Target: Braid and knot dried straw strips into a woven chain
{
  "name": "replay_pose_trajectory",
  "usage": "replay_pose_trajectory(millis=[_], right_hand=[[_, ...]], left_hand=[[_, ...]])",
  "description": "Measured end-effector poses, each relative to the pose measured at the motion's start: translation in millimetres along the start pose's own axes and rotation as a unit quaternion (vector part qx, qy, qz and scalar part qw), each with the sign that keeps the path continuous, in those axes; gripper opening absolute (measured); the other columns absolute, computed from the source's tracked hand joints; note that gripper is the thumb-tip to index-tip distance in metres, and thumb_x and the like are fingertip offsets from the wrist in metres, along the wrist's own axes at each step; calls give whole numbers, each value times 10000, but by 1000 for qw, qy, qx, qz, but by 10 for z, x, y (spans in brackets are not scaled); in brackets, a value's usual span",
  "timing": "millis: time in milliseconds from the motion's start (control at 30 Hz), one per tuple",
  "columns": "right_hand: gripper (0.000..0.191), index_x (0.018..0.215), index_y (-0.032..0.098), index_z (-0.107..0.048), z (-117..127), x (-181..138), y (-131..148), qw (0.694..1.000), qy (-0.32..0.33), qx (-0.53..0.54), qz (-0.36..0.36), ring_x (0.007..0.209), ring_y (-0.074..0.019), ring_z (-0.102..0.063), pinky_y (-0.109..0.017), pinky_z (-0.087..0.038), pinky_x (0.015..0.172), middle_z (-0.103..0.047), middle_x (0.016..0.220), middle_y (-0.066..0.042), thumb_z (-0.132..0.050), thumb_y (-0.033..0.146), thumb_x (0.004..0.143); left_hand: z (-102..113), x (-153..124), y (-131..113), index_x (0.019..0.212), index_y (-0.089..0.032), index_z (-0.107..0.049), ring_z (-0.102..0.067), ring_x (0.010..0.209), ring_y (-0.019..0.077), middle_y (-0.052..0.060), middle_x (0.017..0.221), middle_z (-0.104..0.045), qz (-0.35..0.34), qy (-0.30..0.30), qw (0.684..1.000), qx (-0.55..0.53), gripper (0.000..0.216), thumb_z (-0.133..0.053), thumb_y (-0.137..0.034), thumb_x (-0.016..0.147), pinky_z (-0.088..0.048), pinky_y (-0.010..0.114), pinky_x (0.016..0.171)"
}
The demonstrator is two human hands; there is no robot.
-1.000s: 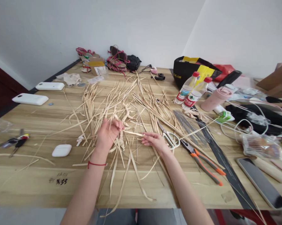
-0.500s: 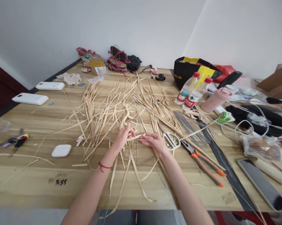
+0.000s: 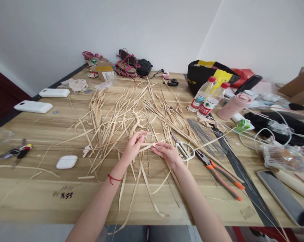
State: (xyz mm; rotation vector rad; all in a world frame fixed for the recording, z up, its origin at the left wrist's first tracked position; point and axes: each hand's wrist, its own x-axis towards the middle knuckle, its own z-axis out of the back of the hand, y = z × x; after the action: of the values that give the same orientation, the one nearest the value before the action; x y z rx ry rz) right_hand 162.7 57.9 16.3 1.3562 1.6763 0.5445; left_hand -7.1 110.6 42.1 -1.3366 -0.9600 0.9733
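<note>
My right hand (image 3: 167,154) pinches a small woven piece of pale straw strip (image 3: 154,145) between thumb and fingers. Just left of it, my left hand (image 3: 135,145) has thumb and forefinger closed together on a thin straw strip (image 3: 146,145); the exact grip is partly hidden. Behind the left hand lies a woven straw figure (image 3: 136,121) with a curved, branching body. Loose straw strips (image 3: 97,112) spread around both hands, and a few hang over the front edge. Scissors (image 3: 184,151) with pale green handles lie right beside my right hand.
Pliers (image 3: 221,174) with orange-grey handles lie to the right, near a phone (image 3: 284,196). Farther back stand two water bottles (image 3: 208,101), a pink tumbler (image 3: 234,106) and a black-yellow bag (image 3: 199,75). A white case (image 3: 66,162) and keys (image 3: 17,152) lie left.
My left hand's fingers have lifted and straightened slightly to the right, above the strip. The right hand keeps its pinch in nearly the same place.
</note>
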Motion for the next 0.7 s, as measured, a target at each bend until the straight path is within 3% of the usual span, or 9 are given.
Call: replay_pose_trajectory(millis=[100, 200, 300, 367, 433, 500, 600, 700], right_hand=[[308, 892, 96, -647, -1, 3, 4, 1000, 2, 4, -11, 856, -210, -674, -311, -543, 826, -703, 882, -113, -752, 194, 620], [344, 926, 98, -635, -13, 13, -9, 1000, 4, -30, -2, 787, -188, -681, -290, -553, 755, -701, 852, -109, -743, 242, 632], [348, 924, 115, -630, -11, 31, -30, 991, -26, -125, 48, 541, -127, -624, -239, -527, 531, -673, 690, -49, -702, 339, 668], [312, 903, 132, -637, -3, 23, -11, 967, -71, -215, 117, 449, -100, -538, -220, -464, 437, -629, 627, -19, -641, 383, 717], [250, 905, 161, -646, -8, -18, 57, 915, -114, -318, 219, 515, -114, -537, -237, -464, 480, -628, 715, -39, -577, 360, 770], [218, 973, 204, -641, -43, -84, 175, 842, -118, -415, 325, 691, -148, -577, -273, -492, 615, -617, 944, -76, -520, 286, 810], [370, 1186, 261, -535, -152, -159, 399, 748, -12, -529, 401, 956, -183, -562, -323, -474, 799, -473, 1258, -92, -428, 167, 845], [414, 1229, 262, -498, -260, -110, 620, 670, 101, -623, 390, 1061, -190, -526, -339, -435, 877, -482, 1270, -88, -390, 113, 858]], left_hand=[[2, 29, 52, 887, -195, -592, -329, 451, 69, -45, 590, -416, -18, -75, 997, -16, 289, -565, -457, 768, -258, 198, 427], [28, 44, 96, 715, -178, -546, -274, 431, 70, -58, 527, -339, -19, -103, 994, -16, 341, -517, -511, 785, -218, 207, 424], [59, 41, 79, 560, -178, -444, -292, 460, 86, -49, 506, -322, -38, -120, 992, 24, 428, -479, -530, 801, -243, 224, 466], [76, 36, 37, 525, -186, -395, -327, 497, 103, -39, 516, -333, -52, -116, 991, 43, 462, -436, -540, 818, -279, 234, 513], [85, 26, -11, 525, -189, -410, -369, 544, 119, -26, 543, -374, -65, -93, 991, 65, 461, -415, -533, 831, -309, 243, 568], [85, 11, -47, 555, -188, -461, -416, 605, 134, -11, 594, -430, -79, -64, 990, 102, 428, -428, -509, 837, -333, 251, 627], [67, -16, -55, 618, -185, -498, -461, 687, 155, 4, 665, -478, -90, -30, 982, 166, 398, -392, -479, 866, -363, 269, 688], [55, -22, -16, 665, -185, -499, -487, 725, 166, 13, 699, -501, -99, -26, 974, 200, 403, -324, -467, 893, -389, 290, 718]])
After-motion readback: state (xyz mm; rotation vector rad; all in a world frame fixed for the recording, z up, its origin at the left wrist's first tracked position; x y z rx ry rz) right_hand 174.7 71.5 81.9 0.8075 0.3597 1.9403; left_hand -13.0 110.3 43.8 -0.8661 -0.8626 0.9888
